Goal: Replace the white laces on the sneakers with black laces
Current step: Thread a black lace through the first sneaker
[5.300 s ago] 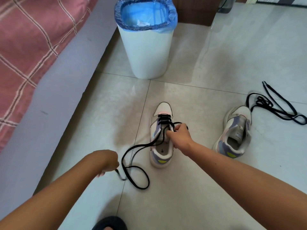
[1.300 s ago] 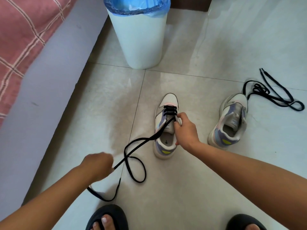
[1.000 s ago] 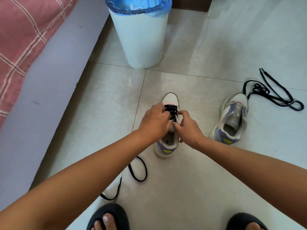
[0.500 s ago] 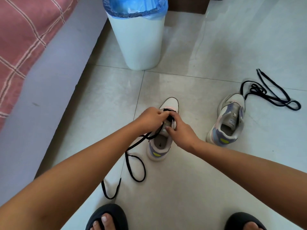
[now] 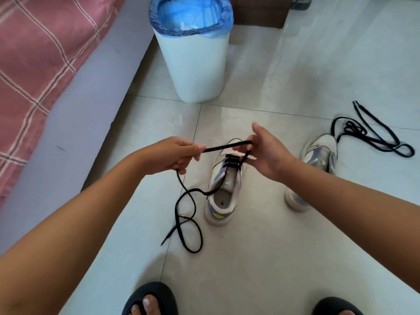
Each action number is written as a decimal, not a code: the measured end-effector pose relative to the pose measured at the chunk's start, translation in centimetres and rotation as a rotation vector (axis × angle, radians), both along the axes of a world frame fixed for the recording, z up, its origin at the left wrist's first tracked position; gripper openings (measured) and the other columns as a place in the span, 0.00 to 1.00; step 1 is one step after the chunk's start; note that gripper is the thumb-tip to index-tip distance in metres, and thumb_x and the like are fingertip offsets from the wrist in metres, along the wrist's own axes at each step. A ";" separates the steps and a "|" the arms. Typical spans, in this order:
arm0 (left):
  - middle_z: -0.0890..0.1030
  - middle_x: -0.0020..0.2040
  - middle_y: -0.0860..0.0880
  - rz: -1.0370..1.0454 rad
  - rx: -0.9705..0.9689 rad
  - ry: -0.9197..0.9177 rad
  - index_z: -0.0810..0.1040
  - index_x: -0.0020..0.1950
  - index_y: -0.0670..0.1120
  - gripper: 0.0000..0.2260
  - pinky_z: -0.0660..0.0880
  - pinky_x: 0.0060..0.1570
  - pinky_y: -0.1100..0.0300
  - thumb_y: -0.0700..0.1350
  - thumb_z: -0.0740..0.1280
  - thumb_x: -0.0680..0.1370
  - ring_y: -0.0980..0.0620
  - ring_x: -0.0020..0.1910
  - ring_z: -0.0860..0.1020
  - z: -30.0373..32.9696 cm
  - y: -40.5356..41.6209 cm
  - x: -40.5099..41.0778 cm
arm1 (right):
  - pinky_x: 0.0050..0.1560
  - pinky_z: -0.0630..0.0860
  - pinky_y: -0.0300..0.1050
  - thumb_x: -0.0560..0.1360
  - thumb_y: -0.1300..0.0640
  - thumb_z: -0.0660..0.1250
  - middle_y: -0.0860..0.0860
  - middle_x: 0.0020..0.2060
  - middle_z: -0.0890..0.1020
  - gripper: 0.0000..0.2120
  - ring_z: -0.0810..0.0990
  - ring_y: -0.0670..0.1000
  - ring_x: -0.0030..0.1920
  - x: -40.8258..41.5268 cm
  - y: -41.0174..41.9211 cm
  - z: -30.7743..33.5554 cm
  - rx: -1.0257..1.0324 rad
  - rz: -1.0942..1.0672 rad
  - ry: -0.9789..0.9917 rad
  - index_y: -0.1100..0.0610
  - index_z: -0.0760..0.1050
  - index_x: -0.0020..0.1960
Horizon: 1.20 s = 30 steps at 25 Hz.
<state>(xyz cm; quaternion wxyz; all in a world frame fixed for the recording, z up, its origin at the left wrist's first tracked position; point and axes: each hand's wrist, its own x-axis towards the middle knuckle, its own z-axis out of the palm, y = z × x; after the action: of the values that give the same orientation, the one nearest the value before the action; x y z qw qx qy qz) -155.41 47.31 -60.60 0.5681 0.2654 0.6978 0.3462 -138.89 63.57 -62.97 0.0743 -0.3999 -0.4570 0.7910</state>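
A white and lilac sneaker (image 5: pixel 221 196) stands on the floor tiles, toe pointing away, with a black lace (image 5: pixel 188 214) threaded through its front eyelets. My left hand (image 5: pixel 172 155) pinches one stretch of that lace above the toe. My right hand (image 5: pixel 266 148) pinches the same stretch where it bends down to the eyelets, so it runs taut between both hands. The lace's other end trails in loops on the floor left of the shoe. A second sneaker (image 5: pixel 318 160), unlaced, lies to the right, partly behind my right forearm. Another black lace (image 5: pixel 372 135) lies loose beyond it.
A white bin (image 5: pixel 195 64) with a blue liner stands just beyond the shoes. A grey bed edge (image 5: pixel 75 110) with a pink checked cover runs along the left. My feet in dark slippers (image 5: pixel 150 301) show at the bottom edge.
Both hands have lifted off the sneaker's tongue and drawn the lace up and out, now stretched between them above the toe. The camera has tilted so more of the bin shows.
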 end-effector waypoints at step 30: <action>0.68 0.27 0.50 -0.191 -0.150 0.204 0.80 0.41 0.42 0.12 0.68 0.32 0.63 0.48 0.65 0.78 0.53 0.27 0.66 -0.1 0.7 2.9 | 0.44 0.71 0.39 0.75 0.42 0.65 0.51 0.36 0.80 0.16 0.75 0.46 0.38 9.4 5.4 3.0 0.761 1.204 -0.697 0.55 0.80 0.41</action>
<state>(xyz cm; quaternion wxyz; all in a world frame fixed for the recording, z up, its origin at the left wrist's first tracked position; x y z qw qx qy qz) -152.47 47.96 -60.74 0.5428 0.3210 0.7474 0.2088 -129.52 68.98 -60.02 -0.3821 -0.2559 -0.8306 0.3139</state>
